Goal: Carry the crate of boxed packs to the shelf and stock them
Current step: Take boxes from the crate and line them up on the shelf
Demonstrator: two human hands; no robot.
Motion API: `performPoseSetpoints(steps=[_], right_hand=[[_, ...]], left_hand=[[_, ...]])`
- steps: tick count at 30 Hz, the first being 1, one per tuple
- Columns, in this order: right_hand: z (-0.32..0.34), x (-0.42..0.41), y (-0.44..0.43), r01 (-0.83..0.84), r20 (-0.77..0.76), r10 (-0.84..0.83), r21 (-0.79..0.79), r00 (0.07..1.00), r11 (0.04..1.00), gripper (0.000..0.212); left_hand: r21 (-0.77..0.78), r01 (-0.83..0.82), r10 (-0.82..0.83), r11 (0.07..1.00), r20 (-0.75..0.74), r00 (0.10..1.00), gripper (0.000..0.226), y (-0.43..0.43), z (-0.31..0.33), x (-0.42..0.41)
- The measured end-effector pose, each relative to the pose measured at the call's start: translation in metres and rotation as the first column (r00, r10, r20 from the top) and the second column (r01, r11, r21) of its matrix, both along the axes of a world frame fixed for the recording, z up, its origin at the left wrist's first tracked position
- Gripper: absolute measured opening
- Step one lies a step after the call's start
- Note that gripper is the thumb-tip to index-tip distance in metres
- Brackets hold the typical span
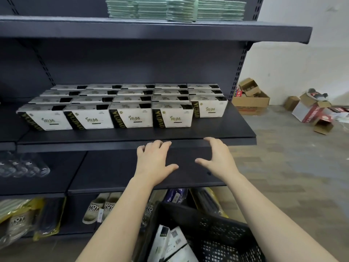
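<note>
Several white and black boxed packs [130, 118] stand in rows on the dark middle shelf [217, 127]. The row at the right end is one pack shorter at the front than the others. Below me sits a black mesh crate [222, 231] with a few more boxed packs [170, 241] lying in it. My left hand [154, 159] and my right hand [217, 157] hover empty in front of the shelf's front edge, fingers spread, a short gap between them.
A top shelf [151, 29] holds stacked green packs [175, 8]. Lower shelves carry slippers [100, 207] and bagged goods [20, 218]. Open cardboard boxes [251, 101] litter the floor at the right by the white wall.
</note>
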State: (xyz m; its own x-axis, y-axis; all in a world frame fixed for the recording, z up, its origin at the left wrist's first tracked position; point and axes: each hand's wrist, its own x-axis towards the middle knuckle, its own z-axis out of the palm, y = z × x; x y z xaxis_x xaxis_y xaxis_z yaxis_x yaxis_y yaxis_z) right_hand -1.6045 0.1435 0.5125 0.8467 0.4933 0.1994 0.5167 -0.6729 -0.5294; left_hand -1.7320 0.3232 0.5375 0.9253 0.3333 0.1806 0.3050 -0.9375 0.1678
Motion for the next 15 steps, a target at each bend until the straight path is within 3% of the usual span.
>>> performPoseSetpoints(steps=[8, 15], right_hand=[[-0.040, -0.034, -0.053, -0.058, -0.038, 0.057, -0.033, 0.998, 0.998, 0.071], [-0.092, -0.061, -0.091, -0.176, -0.167, 0.156, -0.114, 0.974, 0.978, 0.061]], left_hand=[[-0.007, -0.051, 0.050, 0.999, -0.046, 0.998, 0.076, -0.059, -0.033, -0.037], [-0.058, -0.088, 0.076, 0.994, -0.186, 0.980, 0.077, -0.100, -0.079, -0.070]])
